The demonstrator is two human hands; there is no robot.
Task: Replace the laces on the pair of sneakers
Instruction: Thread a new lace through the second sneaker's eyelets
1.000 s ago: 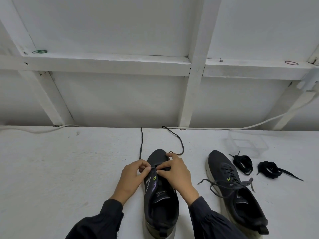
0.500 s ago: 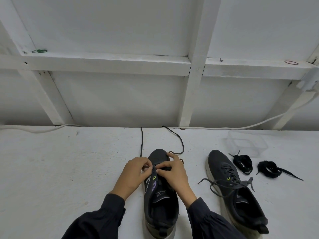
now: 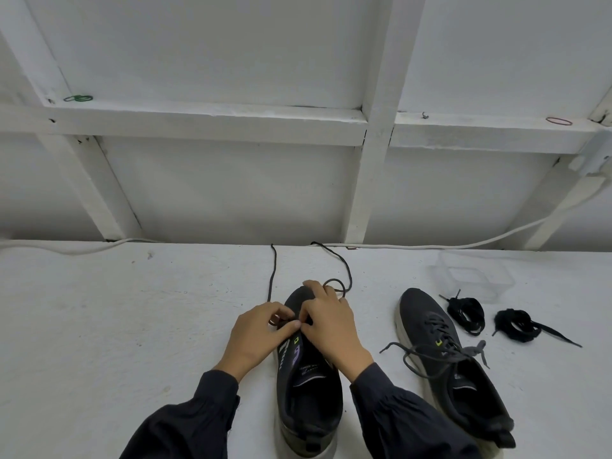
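Note:
A dark sneaker (image 3: pixel 309 399) stands toe-away in front of me on the white table (image 3: pixel 132 326). My left hand (image 3: pixel 258 336) and my right hand (image 3: pixel 331 326) meet over its eyelets, both pinching the dark lace (image 3: pixel 272 276), whose two ends trail away toward the wall. The fingers hide the eyelets themselves. A second dark sneaker (image 3: pixel 443 366) lies to the right with its grey lace loose. Two coiled black laces (image 3: pixel 465 311) (image 3: pixel 520 324) rest beside it.
A clear plastic container (image 3: pixel 470 276) sits behind the coiled laces. A white cable (image 3: pixel 430 245) runs along the back of the table under a white framed wall. Rubber bands lie on the wall ledge, green (image 3: pixel 78 98) and red (image 3: pixel 559 120).
Both hands have shifted a little toward the toe of the sneaker and drawn closer together. My right hand now covers more of the toe area. The lace ends lie much as before.

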